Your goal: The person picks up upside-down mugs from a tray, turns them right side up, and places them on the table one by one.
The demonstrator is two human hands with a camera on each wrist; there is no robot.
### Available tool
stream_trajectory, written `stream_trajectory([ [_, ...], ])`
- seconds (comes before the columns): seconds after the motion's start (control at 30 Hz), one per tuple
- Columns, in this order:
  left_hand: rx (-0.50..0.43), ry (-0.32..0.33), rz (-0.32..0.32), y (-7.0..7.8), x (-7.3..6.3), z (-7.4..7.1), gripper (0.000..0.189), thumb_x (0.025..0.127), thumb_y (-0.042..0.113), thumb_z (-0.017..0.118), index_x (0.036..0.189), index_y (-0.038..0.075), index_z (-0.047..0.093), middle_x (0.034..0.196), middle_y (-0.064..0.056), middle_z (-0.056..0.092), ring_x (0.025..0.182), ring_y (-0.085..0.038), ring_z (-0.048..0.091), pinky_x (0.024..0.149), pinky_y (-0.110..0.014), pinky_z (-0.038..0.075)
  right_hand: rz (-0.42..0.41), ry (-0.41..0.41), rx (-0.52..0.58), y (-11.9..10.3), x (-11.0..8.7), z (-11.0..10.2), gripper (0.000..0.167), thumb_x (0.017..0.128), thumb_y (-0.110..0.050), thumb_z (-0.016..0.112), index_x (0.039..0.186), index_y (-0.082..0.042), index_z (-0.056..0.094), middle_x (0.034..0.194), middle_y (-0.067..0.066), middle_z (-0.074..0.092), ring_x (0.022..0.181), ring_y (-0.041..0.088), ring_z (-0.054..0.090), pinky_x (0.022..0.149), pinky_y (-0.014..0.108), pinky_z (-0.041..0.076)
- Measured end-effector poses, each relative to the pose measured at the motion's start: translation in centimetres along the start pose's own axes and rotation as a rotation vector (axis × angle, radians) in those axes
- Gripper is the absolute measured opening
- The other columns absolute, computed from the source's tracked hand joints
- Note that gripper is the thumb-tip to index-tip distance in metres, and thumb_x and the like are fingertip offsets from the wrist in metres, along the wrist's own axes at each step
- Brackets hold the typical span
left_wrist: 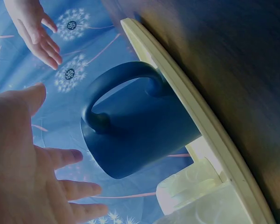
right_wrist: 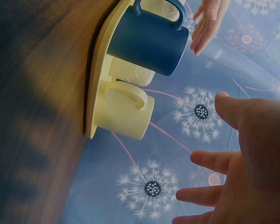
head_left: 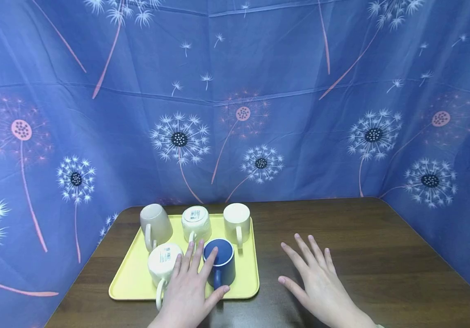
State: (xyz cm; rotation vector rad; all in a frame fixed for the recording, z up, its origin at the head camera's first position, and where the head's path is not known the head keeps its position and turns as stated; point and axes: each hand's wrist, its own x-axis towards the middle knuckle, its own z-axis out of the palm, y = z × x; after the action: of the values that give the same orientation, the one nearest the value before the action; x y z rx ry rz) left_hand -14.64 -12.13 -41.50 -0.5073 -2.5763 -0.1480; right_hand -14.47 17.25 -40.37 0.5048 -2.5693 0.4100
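We saw a blue dandelion-printed cloth (head_left: 300, 68) behind a dark brown wood-grain bench (head_left: 321, 218), and on it a yellow rectangular tray (head_left: 132, 278). The left grip (head_left: 189, 284), a bare hand, hung by the tray's near edge, fingers spread, grasping nothing; the right grip (head_left: 321, 284), also bare and spread, hovered to the tray's right and held nothing. A tall grey mug (head_left: 160, 223), an upturned white embossed mug (head_left: 158, 271), a second white embossed mug (head_left: 195, 228) and a plain cream mug (head_left: 235, 221) stood on the tray. Just beyond the left grip, near the tray's right near corner, sat a dark blue cylindrical mug (head_left: 228, 269). We judged it ceramic: stiff, moderately heavy, smooth enough to slip and liable to chip, best held by its rounded blue loop handle (left_wrist: 123, 71), which faced the person. It probably stood mouth up, though a finger crossed its rim in the head view. The left grip partly hid the nearer white mug, the wrist views cropped both palms, and the printed base labels (head_left: 165, 256) were too small to read.
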Motion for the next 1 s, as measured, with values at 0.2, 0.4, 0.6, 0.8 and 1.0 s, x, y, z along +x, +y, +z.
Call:
stream_trajectory([
  [0.2, -0.009, -0.016, -0.002, -0.2, 0.2, -0.2, 0.079, 0.081, 0.066, 0.054, 0.143, 0.018, 0.041, 0.149, -0.018, 0.034, 0.138, -0.037, 0.027, 0.105, -0.057, 0.029, -0.014, -0.008, -0.005, 0.0, 0.5, -0.4, 0.066, 0.085, -0.052, 0.061, 0.143, -0.028, 0.040, 0.152, 0.012, 0.029, 0.141, 0.039, 0.017, 0.107, 0.066, 0.013],
  [0.4, -0.044, -0.010, 0.003, -0.3, 0.3, -0.3, 0.080, 0.080, 0.064, 0.059, 0.142, 0.017, 0.042, 0.149, -0.018, 0.034, 0.139, -0.036, 0.027, 0.104, -0.057, 0.031, -0.044, -0.001, -0.008, -0.2, 1.3, -0.9, 0.066, 0.085, -0.053, 0.060, 0.143, -0.028, 0.040, 0.152, 0.011, 0.029, 0.141, 0.038, 0.018, 0.107, 0.064, 0.019],
  [0.6, -0.114, -0.027, -0.007, -0.5, 0.1, -0.6, 0.081, 0.075, 0.057, 0.067, 0.140, 0.014, 0.045, 0.146, -0.018, 0.038, 0.134, -0.038, 0.034, 0.104, -0.056, 0.032, -0.113, 0.007, 0.008, -0.8, 2.5, -1.1, 0.065, 0.084, -0.051, 0.063, 0.140, -0.026, 0.044, 0.151, 0.009, 0.031, 0.140, 0.035, 0.023, 0.106, 0.059, 0.027],
  [0.8, -0.223, -0.018, -0.029, -0.8, -0.2, -0.7, 0.083, 0.069, 0.048, 0.077, 0.136, 0.009, 0.048, 0.137, -0.019, 0.047, 0.123, -0.039, 0.046, 0.099, -0.056, 0.037, -0.284, 0.048, 0.012, -1.5, 3.9, -1.0, 0.063, 0.082, -0.045, 0.068, 0.137, -0.020, 0.048, 0.151, 0.008, 0.032, 0.139, 0.033, 0.028, 0.101, 0.055, 0.036],
  [1.0, -0.324, 0.005, -0.096, -1.0, -0.7, -0.7, 0.075, 0.065, 0.037, 0.083, 0.126, 0.005, 0.054, 0.118, -0.010, 0.059, 0.108, -0.027, 0.056, 0.088, -0.046, 0.047, -0.474, 0.016, 0.030, -2.0, 5.4, -1.3, 0.067, 0.077, -0.036, 0.074, 0.136, -0.018, 0.049, 0.149, 0.009, 0.036, 0.139, 0.032, 0.028, 0.103, 0.052, 0.036],
])
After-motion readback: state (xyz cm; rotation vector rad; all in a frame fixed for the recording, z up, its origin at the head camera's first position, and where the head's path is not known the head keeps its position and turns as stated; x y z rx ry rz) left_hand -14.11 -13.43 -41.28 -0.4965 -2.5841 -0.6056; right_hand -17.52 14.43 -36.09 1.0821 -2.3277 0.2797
